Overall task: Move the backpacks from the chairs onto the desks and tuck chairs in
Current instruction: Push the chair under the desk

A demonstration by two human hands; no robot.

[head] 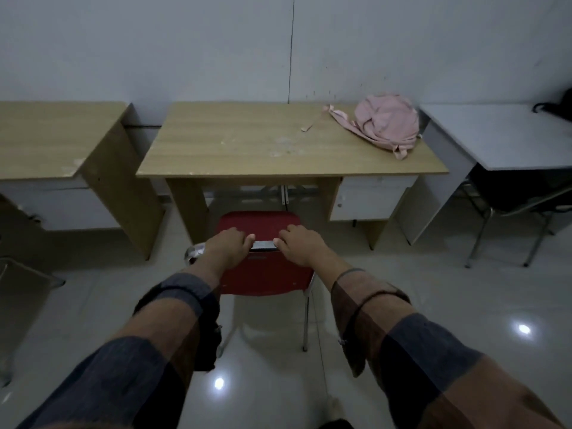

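While both hands hold the top of the red plastic chair with thin metal legs (266, 258), the chair stands in front of the gap under the light brown wooden tabletop (247, 144). The left hand (227, 244) is curled over the shiny metal bar on the chair back, and the right hand (298, 246) is curled over it too, just beside the left one. The chair seat has nothing on it. The soft pink cloth backpack (385, 122) lies on the far right part of the tabletop, near the wall, so I think this chair only needs a push in.

Some things could go wrong. The gap between the brown side panel (185, 209) and the white drawer box (368, 196) looks only a bit wider than the chair, so a crooked push could bump a leg into one of them. The floor is shiny and smooth, so the chair could slide too fast and hit the tabletop edge. A hard bump could shake the backpack, but it lies well away from the front edge.

The drawer is shut, so I cannot tell what is inside. The backpack looks flat and floppy, and I cannot see if it holds anything. Another black bag (557, 106) sits on the grey tabletop (495, 140) at the far right.
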